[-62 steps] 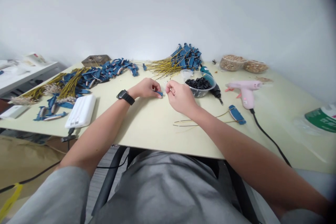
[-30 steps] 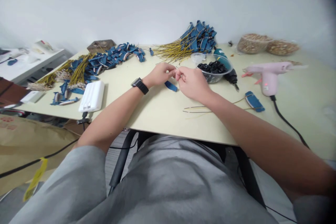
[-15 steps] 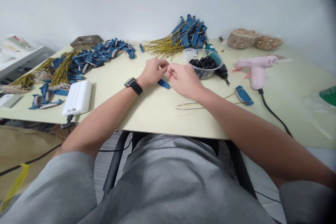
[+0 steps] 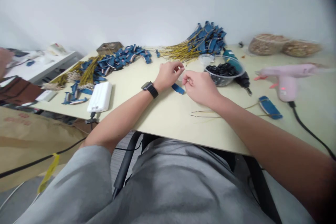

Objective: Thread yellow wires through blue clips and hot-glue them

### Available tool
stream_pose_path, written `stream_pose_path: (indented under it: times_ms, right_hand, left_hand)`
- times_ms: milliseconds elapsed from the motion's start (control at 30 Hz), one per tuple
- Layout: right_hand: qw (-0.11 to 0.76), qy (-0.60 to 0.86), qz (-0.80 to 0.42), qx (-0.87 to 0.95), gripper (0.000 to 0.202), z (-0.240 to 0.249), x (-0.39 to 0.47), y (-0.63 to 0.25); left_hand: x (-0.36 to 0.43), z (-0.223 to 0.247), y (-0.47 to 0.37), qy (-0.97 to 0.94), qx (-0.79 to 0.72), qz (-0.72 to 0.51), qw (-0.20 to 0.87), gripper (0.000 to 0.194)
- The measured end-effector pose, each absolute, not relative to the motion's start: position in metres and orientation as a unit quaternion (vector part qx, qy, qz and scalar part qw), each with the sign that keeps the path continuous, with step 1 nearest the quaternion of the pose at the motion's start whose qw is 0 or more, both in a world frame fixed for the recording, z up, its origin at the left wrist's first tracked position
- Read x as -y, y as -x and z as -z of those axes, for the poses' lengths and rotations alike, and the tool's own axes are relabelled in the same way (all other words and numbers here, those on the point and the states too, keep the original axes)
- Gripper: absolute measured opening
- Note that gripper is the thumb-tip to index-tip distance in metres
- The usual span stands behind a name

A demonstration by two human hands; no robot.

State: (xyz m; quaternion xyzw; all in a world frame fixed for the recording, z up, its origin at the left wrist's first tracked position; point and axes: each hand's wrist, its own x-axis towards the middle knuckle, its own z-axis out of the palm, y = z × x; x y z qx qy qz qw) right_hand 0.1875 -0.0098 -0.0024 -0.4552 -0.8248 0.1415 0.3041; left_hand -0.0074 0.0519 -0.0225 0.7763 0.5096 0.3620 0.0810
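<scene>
My left hand, with a dark watch at the wrist, is over the middle of the table, its thumb and fingers pinched together. Close beside it my right hand is curled, fingertips pressed together and almost meeting the left ones. Anything between the fingertips is too small to make out. Just under the hands lies a curved blue fabric piece, partly covered by the left hand. Near my right forearm rests another blue piece with thin yellowish, dark-tipped wires running from it.
A clear bowl of small black parts stands right of my hands, before a green power drill. Farther right lies a pink glue gun. Blue pieces with yellow wires are heaped behind. A white power bank is at left.
The view has swung left, so the table's things appear farther right and more shows at the left edge. My fingertips are slightly farther apart; both hands stay over the same spot.
</scene>
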Motion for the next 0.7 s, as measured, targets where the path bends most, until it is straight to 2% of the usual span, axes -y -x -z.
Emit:
stream_pose_path:
  times_ms: [67,167,267,467,600,700]
  right_hand:
    - [0.302,0.459,-0.135,0.824,0.022,0.003,0.010,-0.188]
    - [0.299,0.469,-0.127,0.822,0.022,0.001,0.011,-0.187]
    - [0.289,0.482,-0.125,0.818,0.023,-0.001,0.013,-0.186]
    - [0.273,0.489,-0.127,0.819,0.025,-0.002,0.016,-0.183]
    - [0.269,0.492,-0.140,0.817,0.026,-0.003,0.016,-0.181]
    - [0.266,0.490,-0.145,0.817,0.026,-0.003,0.017,-0.180]
  left_hand:
    - [-0.054,0.020,0.011,-0.757,-0.533,-0.374,0.059,0.021]
    - [-0.057,0.006,0.022,-0.738,-0.547,-0.394,-0.003,0.037]
    - [-0.052,-0.031,0.039,-0.713,-0.575,-0.393,-0.079,0.055]
    - [-0.023,-0.127,0.124,-0.601,-0.752,-0.235,-0.135,0.006]
    - [-0.019,-0.151,0.213,-0.558,-0.817,-0.117,-0.086,0.043]
    - [-0.025,-0.150,0.262,-0.595,-0.795,-0.100,-0.059,0.050]
